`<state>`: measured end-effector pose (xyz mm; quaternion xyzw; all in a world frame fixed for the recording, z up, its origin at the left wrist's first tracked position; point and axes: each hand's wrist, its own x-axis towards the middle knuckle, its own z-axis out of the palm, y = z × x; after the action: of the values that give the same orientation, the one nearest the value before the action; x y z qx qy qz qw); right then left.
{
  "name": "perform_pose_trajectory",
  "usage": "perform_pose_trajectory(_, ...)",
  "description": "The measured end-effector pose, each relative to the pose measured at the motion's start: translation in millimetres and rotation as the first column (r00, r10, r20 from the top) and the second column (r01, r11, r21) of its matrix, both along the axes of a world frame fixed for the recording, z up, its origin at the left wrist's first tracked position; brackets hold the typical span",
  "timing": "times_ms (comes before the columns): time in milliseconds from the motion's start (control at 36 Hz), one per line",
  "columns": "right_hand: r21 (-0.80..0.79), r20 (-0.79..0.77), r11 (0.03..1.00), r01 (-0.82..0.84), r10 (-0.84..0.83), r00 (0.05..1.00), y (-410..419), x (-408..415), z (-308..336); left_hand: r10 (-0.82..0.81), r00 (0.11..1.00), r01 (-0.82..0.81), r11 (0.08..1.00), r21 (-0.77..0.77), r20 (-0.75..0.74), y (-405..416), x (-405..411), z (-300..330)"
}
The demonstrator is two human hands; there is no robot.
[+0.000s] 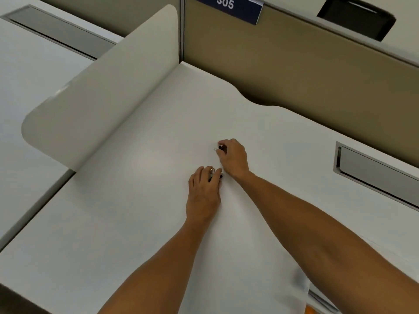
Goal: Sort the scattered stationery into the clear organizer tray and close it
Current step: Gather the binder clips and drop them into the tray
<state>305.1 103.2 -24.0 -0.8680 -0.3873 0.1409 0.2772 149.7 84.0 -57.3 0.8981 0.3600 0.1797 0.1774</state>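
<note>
A: What is the head view showing?

B: Two bare forearms are reaching over a white desk [140,200]. The left hand [203,192] is lying palm down, its fingers curling over a small dark item with a metal loop [212,170], probably a binder clip, though it is too small to name with certainty. The right hand [233,158] is sitting just beyond the left, its fingertips pinching another small dark piece with a wire loop [219,148] against the desk surface.

A: So both hands are gripping something?

B: Yes, each is closing its fingers on its own small piece of stationery; the two hands are lying just beside one another near the middle of the desk.

A: And the surroundings?

B: A pale rounded divider panel [102,91] is standing along the left edge of the desk. A tan partition wall [306,71] is rising behind, carrying a blue plate marked 305 [227,6] and a black holder [357,18]. A grey recessed slot [374,173] is lying in the desk at the right.
</note>
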Motion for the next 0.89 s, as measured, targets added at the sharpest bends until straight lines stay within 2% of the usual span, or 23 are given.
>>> perform_pose_trajectory(139, -0.035, -0.076, 0.997, 0.073, -0.075, 0.994, -39.8, -11.5, 9.1, 0.01, 0.999, -0.009, 1.0, -0.028, 0.04, 0.6, 0.4, 1.5)
perform_pose_trajectory(194, -0.013, -0.17, 0.99, 0.139, -0.139, 0.976, -58.6, -15.9, 15.2, -0.004, 0.999, 0.005, 0.999, -0.038, 0.042, 0.9, -1.2, 3.3)
perform_pose_trajectory(250, 0.024, -0.361, 0.968, 0.251, -0.226, 0.905, -79.9, -21.4, 22.0, -0.018, 0.999, 0.02, 0.998, -0.053, 0.038, 1.5, -2.9, 5.6)
perform_pose_trajectory(306, 0.051, -0.556, 0.932, 0.359, -0.272, 0.785, -103.8, -28.5, 30.5, -0.018, 0.999, 0.022, 0.997, -0.074, 0.047, 2.0, -3.4, 8.1)
perform_pose_trajectory(389, 0.103, -0.66, 0.884, 0.456, -0.282, 0.696, -141.9, -37.6, 40.8, -0.002, 0.997, 0.011, 0.994, -0.11, 0.076, 0.7, -5.7, 11.3)
perform_pose_trajectory(611, 0.138, -0.766, 0.795, 0.591, -0.292, 0.572, -246.3, -68.4, 63.0, -0.023, 0.987, 0.052, 0.983, -0.176, 0.161, -2.4, -9.7, 15.0)
perform_pose_trajectory(750, 0.145, -0.8, 0.735, 0.663, -0.307, 0.515, -294.0, -75.8, 70.3, 0.0, 0.961, 0.122, 0.897, -0.425, 0.277, 5.2, -10.4, 26.5)
perform_pose_trajectory(889, 0.173, -0.832, 0.686, 0.707, -0.283, 0.478, -335.5, -78.0, 76.5, 0.11, 0.942, 0.131, 0.75, -0.648, 0.318, -14.3, -11.4, 46.2)
